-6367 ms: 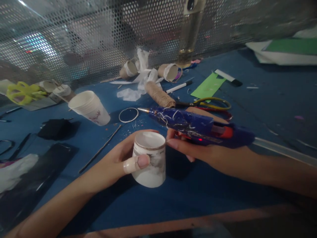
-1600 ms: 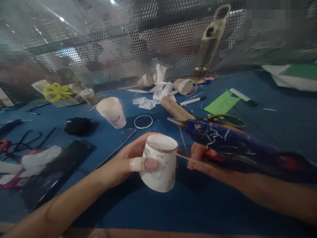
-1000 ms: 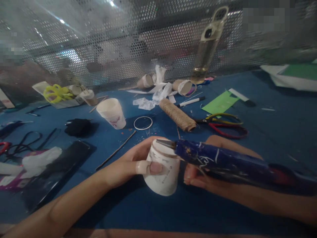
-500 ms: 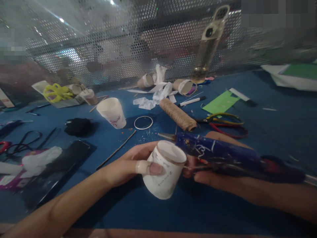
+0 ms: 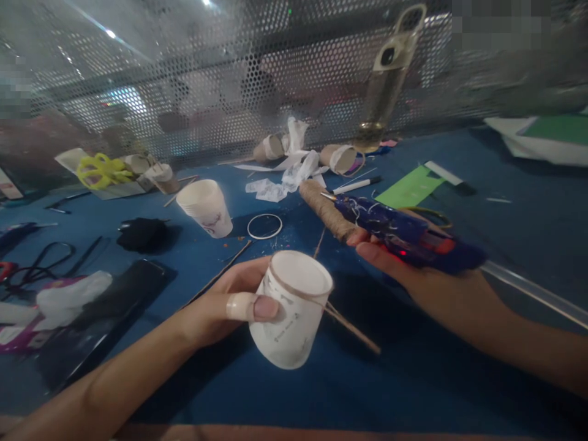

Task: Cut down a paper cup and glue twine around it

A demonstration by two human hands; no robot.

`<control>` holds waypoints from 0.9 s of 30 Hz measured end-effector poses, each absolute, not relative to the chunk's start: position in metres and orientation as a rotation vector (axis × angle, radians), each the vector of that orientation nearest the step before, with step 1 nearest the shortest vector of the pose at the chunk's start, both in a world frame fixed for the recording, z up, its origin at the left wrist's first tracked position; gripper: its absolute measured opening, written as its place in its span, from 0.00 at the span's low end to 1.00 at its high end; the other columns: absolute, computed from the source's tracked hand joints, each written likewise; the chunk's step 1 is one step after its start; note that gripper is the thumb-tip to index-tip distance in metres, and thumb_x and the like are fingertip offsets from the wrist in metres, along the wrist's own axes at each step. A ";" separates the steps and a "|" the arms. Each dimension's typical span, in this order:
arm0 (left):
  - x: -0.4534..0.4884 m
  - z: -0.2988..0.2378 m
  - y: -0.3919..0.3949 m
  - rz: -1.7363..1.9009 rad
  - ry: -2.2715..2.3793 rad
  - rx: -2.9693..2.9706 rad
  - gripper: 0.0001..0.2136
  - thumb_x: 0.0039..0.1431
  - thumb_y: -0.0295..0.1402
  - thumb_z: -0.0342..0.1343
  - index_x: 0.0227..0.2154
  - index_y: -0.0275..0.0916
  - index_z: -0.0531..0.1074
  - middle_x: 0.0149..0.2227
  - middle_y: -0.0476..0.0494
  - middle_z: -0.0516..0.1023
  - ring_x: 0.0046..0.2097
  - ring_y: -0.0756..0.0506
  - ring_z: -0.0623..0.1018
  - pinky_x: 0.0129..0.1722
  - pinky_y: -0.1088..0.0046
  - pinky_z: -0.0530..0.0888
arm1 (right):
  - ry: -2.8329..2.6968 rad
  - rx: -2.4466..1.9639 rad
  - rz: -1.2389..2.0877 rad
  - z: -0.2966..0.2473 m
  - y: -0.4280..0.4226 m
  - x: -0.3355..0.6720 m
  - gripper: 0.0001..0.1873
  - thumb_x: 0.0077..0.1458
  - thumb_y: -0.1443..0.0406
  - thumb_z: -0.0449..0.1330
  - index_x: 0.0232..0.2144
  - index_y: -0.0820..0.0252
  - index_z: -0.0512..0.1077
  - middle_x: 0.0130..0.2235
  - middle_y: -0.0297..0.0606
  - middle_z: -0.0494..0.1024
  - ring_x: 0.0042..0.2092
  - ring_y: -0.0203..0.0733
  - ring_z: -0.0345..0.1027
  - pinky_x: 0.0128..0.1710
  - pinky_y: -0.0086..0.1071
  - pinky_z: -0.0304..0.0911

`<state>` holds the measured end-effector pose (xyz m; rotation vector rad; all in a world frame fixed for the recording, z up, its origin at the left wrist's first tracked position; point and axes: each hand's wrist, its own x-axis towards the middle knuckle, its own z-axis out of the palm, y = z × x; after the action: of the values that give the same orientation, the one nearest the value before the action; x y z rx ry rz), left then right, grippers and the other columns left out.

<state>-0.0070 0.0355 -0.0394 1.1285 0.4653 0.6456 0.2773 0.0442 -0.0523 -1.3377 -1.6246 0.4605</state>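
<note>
My left hand (image 5: 229, 303) is wrapped round an upturned white paper cup (image 5: 289, 312), a plaster on the thumb. A strand of brown twine (image 5: 351, 324) runs round the cup's upper edge and trails off to the right. My right hand (image 5: 413, 269) grips a blue hot glue gun (image 5: 399, 233), its metal tip pointing left over the spool of jute twine (image 5: 324, 205) and away from the cup. A clear glue stick (image 5: 533, 288) juts from the gun's back.
On the blue table lie a stack of paper cups (image 5: 204, 208), a white ring (image 5: 265, 225), a thin rod (image 5: 220, 272), a black phone (image 5: 110, 306), green paper (image 5: 408, 187), a marker (image 5: 356, 184), scissors and cardboard rolls. A perforated metal screen (image 5: 229, 79) closes the back.
My right hand has lifted the glue gun up and back, away from the cup, towards the twine spool. The cup is tilted more to the right, and the twine now hangs free from its rim.
</note>
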 end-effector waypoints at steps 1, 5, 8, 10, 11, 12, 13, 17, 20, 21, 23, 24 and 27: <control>-0.007 -0.039 0.035 0.652 0.458 1.130 0.26 0.54 0.41 0.68 0.55 0.37 0.79 0.45 0.37 0.86 0.45 0.39 0.84 0.46 0.69 0.79 | -1.610 -1.378 0.451 -0.054 0.044 0.278 0.10 0.55 0.46 0.67 0.35 0.37 0.80 0.40 0.30 0.82 0.46 0.56 0.78 0.59 0.61 0.69; -0.006 -0.035 0.033 0.699 0.435 1.119 0.27 0.54 0.41 0.68 0.56 0.37 0.80 0.46 0.37 0.87 0.44 0.39 0.85 0.43 0.68 0.80 | -1.644 -1.327 0.501 -0.053 0.041 0.278 0.16 0.56 0.42 0.65 0.38 0.39 0.79 0.40 0.29 0.83 0.45 0.52 0.79 0.53 0.52 0.75; -0.004 -0.031 0.029 0.762 0.364 1.108 0.29 0.53 0.41 0.69 0.58 0.37 0.79 0.48 0.41 0.87 0.46 0.39 0.85 0.43 0.70 0.80 | -1.645 -1.194 0.488 -0.048 0.038 0.273 0.13 0.58 0.46 0.66 0.39 0.43 0.77 0.41 0.29 0.83 0.45 0.48 0.78 0.52 0.46 0.74; -0.003 -0.027 0.028 0.783 0.374 1.079 0.31 0.51 0.43 0.71 0.58 0.37 0.79 0.50 0.43 0.87 0.46 0.40 0.85 0.45 0.71 0.80 | -1.620 -1.186 0.517 -0.045 0.037 0.269 0.12 0.58 0.49 0.67 0.39 0.45 0.77 0.41 0.30 0.83 0.45 0.48 0.78 0.49 0.44 0.74; -0.002 -0.026 0.027 0.792 0.349 1.075 0.32 0.50 0.44 0.71 0.58 0.37 0.79 0.51 0.44 0.86 0.46 0.40 0.85 0.44 0.72 0.81 | -1.604 -1.202 0.540 -0.045 0.037 0.268 0.11 0.58 0.50 0.67 0.38 0.45 0.77 0.41 0.31 0.83 0.45 0.48 0.78 0.48 0.44 0.74; -0.002 -0.024 0.027 0.795 0.349 1.066 0.31 0.51 0.44 0.71 0.58 0.38 0.79 0.52 0.44 0.86 0.47 0.40 0.85 0.45 0.72 0.81 | -1.587 -1.222 0.553 -0.044 0.038 0.268 0.12 0.58 0.50 0.67 0.37 0.46 0.77 0.41 0.32 0.83 0.46 0.49 0.78 0.48 0.44 0.74; -0.002 -0.024 0.027 0.796 0.339 1.066 0.31 0.51 0.44 0.71 0.58 0.38 0.79 0.52 0.44 0.86 0.46 0.40 0.85 0.46 0.71 0.82 | -1.580 -1.240 0.551 -0.044 0.038 0.267 0.12 0.58 0.49 0.66 0.37 0.47 0.78 0.41 0.33 0.82 0.47 0.50 0.77 0.50 0.45 0.74; -0.005 -0.025 0.027 0.793 0.365 1.050 0.30 0.50 0.42 0.71 0.57 0.39 0.80 0.50 0.41 0.84 0.45 0.40 0.84 0.46 0.67 0.83 | -1.593 -1.237 0.534 -0.043 0.040 0.268 0.12 0.58 0.49 0.66 0.40 0.45 0.78 0.44 0.32 0.82 0.49 0.50 0.77 0.55 0.47 0.71; -0.009 -0.029 0.027 0.818 0.374 1.033 0.31 0.48 0.42 0.73 0.56 0.40 0.80 0.50 0.41 0.82 0.44 0.38 0.83 0.43 0.64 0.84 | -1.553 -1.212 0.568 -0.043 0.038 0.268 0.12 0.56 0.51 0.68 0.40 0.44 0.78 0.43 0.31 0.83 0.46 0.48 0.78 0.50 0.44 0.73; -0.009 -0.030 0.027 0.834 0.373 1.034 0.31 0.48 0.42 0.72 0.56 0.41 0.80 0.50 0.41 0.82 0.43 0.38 0.82 0.42 0.64 0.84 | -1.545 -1.212 0.562 -0.043 0.037 0.267 0.12 0.56 0.51 0.68 0.40 0.45 0.78 0.42 0.30 0.83 0.46 0.48 0.78 0.51 0.44 0.73; -0.010 -0.031 0.026 0.851 0.368 1.038 0.30 0.47 0.41 0.72 0.56 0.40 0.80 0.49 0.41 0.81 0.42 0.39 0.82 0.41 0.64 0.84 | -1.549 -1.221 0.539 -0.043 0.035 0.267 0.12 0.57 0.50 0.68 0.39 0.45 0.78 0.42 0.31 0.83 0.47 0.48 0.78 0.52 0.45 0.71; -0.010 -0.032 0.026 0.846 0.366 1.038 0.30 0.47 0.40 0.72 0.56 0.39 0.80 0.48 0.41 0.81 0.42 0.39 0.81 0.41 0.64 0.84 | -1.550 -1.225 0.535 -0.042 0.034 0.266 0.12 0.57 0.50 0.68 0.39 0.46 0.78 0.42 0.31 0.83 0.46 0.48 0.78 0.53 0.46 0.71; -0.010 -0.031 0.025 0.819 0.345 1.032 0.31 0.48 0.41 0.72 0.56 0.37 0.79 0.49 0.40 0.79 0.45 0.38 0.80 0.44 0.62 0.84 | -1.545 -1.222 0.571 -0.043 0.034 0.266 0.13 0.58 0.49 0.67 0.38 0.47 0.78 0.42 0.32 0.82 0.44 0.47 0.78 0.51 0.46 0.72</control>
<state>-0.0096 0.0249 -0.0309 1.0316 0.3446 0.8189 0.2664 0.0338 -0.0430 -1.2216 -1.5446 0.5710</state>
